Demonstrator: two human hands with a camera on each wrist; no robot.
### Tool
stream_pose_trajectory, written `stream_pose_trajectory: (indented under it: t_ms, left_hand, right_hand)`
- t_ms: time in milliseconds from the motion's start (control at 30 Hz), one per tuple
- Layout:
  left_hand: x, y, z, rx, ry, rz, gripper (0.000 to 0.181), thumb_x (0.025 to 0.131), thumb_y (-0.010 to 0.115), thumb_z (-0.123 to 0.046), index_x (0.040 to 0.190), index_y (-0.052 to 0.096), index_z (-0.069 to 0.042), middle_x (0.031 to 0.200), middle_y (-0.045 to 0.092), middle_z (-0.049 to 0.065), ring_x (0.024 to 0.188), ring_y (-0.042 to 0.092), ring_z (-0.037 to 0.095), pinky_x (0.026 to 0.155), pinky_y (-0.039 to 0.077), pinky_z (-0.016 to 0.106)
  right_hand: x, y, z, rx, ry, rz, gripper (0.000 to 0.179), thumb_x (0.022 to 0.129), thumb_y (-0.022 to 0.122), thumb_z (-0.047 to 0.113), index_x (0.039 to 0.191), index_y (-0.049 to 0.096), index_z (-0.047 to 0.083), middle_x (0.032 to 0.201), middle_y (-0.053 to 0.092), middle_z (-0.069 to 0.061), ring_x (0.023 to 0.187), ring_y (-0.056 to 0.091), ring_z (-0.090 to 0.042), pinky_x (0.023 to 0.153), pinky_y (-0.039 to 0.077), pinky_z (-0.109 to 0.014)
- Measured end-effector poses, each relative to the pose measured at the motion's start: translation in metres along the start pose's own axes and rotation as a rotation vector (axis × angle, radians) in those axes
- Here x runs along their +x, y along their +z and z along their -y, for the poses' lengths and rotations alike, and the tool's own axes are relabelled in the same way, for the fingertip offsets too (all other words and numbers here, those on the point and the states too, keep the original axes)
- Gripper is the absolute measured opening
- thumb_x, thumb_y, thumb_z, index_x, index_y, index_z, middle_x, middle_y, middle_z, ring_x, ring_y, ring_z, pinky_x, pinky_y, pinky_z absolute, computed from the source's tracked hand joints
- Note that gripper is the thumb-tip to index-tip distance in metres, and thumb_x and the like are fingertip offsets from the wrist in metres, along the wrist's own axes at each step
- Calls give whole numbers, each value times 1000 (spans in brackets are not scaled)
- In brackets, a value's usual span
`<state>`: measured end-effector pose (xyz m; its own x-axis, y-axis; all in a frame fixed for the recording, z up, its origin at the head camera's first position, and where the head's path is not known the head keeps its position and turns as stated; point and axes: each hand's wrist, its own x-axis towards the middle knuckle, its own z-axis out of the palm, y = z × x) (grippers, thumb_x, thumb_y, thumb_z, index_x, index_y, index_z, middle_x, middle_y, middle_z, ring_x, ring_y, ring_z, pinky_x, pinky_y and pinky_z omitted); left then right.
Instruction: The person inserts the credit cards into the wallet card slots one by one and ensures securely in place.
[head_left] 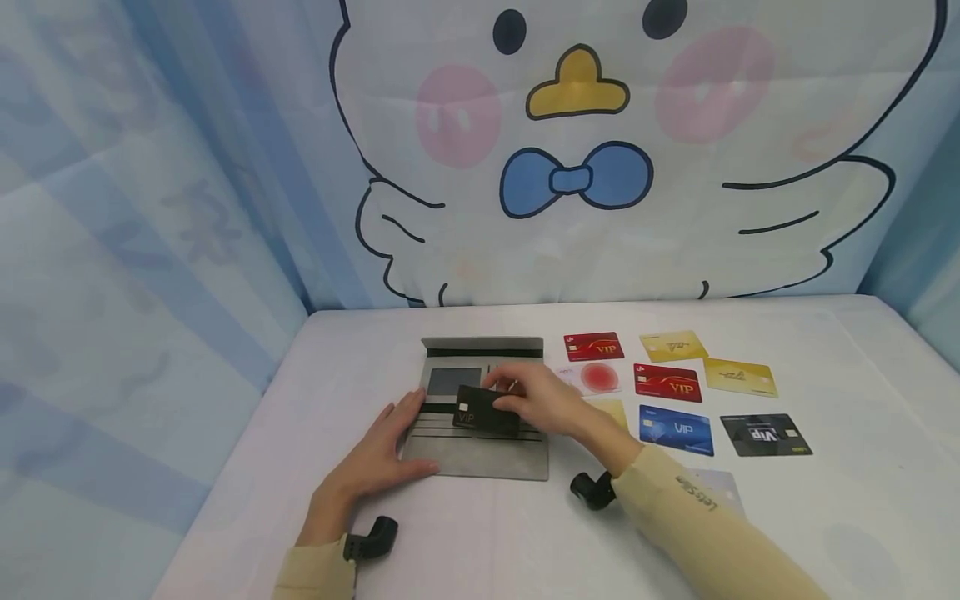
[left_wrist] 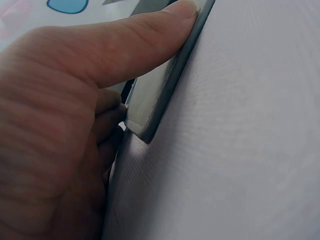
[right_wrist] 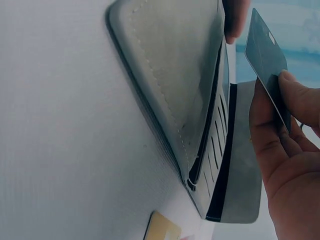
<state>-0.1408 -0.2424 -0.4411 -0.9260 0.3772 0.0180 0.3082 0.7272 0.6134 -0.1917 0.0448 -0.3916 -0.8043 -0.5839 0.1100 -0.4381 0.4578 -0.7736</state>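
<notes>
A grey long wallet [head_left: 480,460] lies unfolded on the table, its card slots and a dark window showing. My left hand [head_left: 392,446] rests at its left side, fingers extended along that edge and thumb lying on the front corner. In the left wrist view the thumb [left_wrist: 145,45] presses the wallet's stitched rim [left_wrist: 150,105]. My right hand [head_left: 543,398] pinches a black VIP card [head_left: 483,410] between thumb and fingers. The card is tilted above the slots, apart from the wallet in the right wrist view, where its thin sheet [right_wrist: 265,60] shows.
Right of the wallet lie several cards: red ones [head_left: 667,383], yellow ones [head_left: 741,377], a blue one [head_left: 677,430], a dark grey one [head_left: 767,435] and a white one with a red circle [head_left: 581,379]. A pale card [head_left: 720,489] is partly under the right sleeve. A printed curtain hangs behind.
</notes>
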Motion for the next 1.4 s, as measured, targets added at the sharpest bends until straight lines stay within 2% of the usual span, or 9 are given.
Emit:
stream_pose_trajectory:
  t_ms: [167, 433, 767, 1033, 1200, 1400]
  left_hand:
    - [1, 1, 1, -3, 21, -5, 104, 81, 82, -42, 159, 26, -1, 163, 27, 16, 151, 20, 32, 123, 9, 48]
    - [0, 1, 3, -6, 31, -11, 103, 81, 83, -41, 158, 27, -1, 162, 28, 17, 151, 20, 32, 123, 9, 49]
    - [0, 1, 0, -25, 22, -9, 104, 81, 83, -41, 158, 27, -1, 162, 28, 18, 151, 21, 33, 122, 10, 50]
    - [1, 0, 2, -29, 57, -28, 104, 80, 85, -37, 158, 26, 1, 160, 31, 20, 149, 24, 34, 122, 10, 50]
    - [1, -1, 3, -36, 64, -37, 105, 79, 86, -36, 159, 26, -3, 161, 32, 18, 149, 26, 33, 123, 10, 49]
    - [2, -1, 3, -62, 99, -51, 104, 78, 87, -34, 159, 28, -5, 161, 33, 15, 148, 29, 31, 122, 10, 51]
  right_hand:
    - [5, 5, -2, 7, -27, -8, 23, 93, 71, 3, 115, 68, 9, 97, 62, -1, 85, 62, -19, 83, 57, -32]
    - [15, 15, 4, 11, 26, -34, 24, 94, 71, 6, 118, 69, 12, 101, 63, -2, 90, 61, -20, 85, 56, -32]
    - [23, 25, 7, 19, -21, -36, 24, 95, 70, 3, 117, 69, 9, 100, 63, -2, 89, 59, -19, 85, 54, -33]
    - [29, 34, 12, 43, 4, -39, 24, 95, 69, 3, 119, 68, 9, 102, 63, -2, 90, 60, -19, 85, 54, -32]
    - [32, 38, 13, 52, 4, -43, 24, 95, 68, 3, 118, 68, 10, 103, 63, -2, 91, 60, -19, 88, 54, -35]
    - [32, 44, 12, 57, -1, -44, 24, 96, 68, 2, 118, 66, 10, 103, 64, -2, 90, 61, -19, 85, 55, -35]
